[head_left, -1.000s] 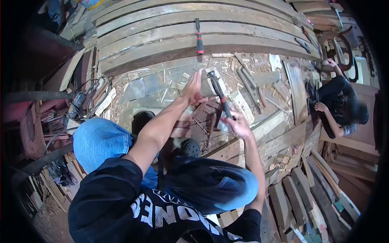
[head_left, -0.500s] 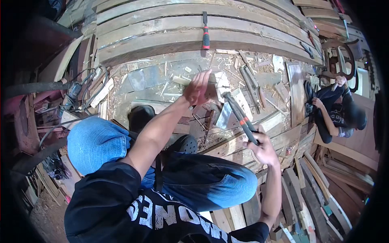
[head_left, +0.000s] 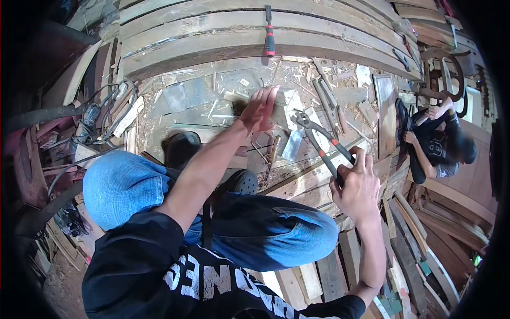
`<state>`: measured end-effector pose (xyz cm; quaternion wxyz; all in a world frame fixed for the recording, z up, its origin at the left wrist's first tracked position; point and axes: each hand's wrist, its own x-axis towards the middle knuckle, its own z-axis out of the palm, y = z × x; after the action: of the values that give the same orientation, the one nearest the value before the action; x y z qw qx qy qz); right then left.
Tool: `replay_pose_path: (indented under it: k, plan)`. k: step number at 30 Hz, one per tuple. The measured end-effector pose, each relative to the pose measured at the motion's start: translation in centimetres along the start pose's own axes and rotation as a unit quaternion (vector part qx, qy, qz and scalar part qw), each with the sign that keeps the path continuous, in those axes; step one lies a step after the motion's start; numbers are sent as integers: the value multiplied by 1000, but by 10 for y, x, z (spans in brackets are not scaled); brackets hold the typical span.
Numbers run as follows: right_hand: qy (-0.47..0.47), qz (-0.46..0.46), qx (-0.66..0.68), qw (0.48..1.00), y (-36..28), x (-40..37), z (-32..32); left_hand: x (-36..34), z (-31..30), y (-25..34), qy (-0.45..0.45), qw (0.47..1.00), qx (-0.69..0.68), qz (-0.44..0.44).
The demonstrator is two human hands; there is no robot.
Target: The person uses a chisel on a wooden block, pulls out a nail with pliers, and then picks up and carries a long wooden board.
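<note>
My right hand (head_left: 357,183) is wrapped round the spread handles of long pincers (head_left: 317,137), black with red bands. Their jaws are parted, close to a pale piece of wood (head_left: 292,101) on the ground. My left hand (head_left: 258,110) rests at the left side of that wood, with its fingers stretched out and lying against a block; the palm side is hidden. A flat metal-grey piece (head_left: 292,144) lies just below the pincers' jaws.
A chisel (head_left: 270,40) with a red and black handle lies on long stacked planks (head_left: 212,42) ahead. Wood scraps and shavings cover the ground. At the right another person (head_left: 441,143) sits beside a frame saw (head_left: 459,80). A cable (head_left: 114,119) coils at the left.
The pincers' handles have spread and their jaws have opened. My right hand has moved slightly right. My left hand has stayed nearly in place.
</note>
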<state>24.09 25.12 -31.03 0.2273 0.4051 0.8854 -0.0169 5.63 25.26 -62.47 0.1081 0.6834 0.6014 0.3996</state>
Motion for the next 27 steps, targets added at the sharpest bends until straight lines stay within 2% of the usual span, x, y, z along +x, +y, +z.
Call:
replay_pose_path:
  k: [18,23,27]
  plan:
    - [-39,28,-73,996,-9,6,-23,1,-5,3,-37,999,-25,-21]
    - [-58,24,-97,993,-12,10,-33,-1,-2,2,14,1000,-17,4]
    - [-96,28,-146,984,-13,17,-39,-2,-1,3,12,1000,6,2]
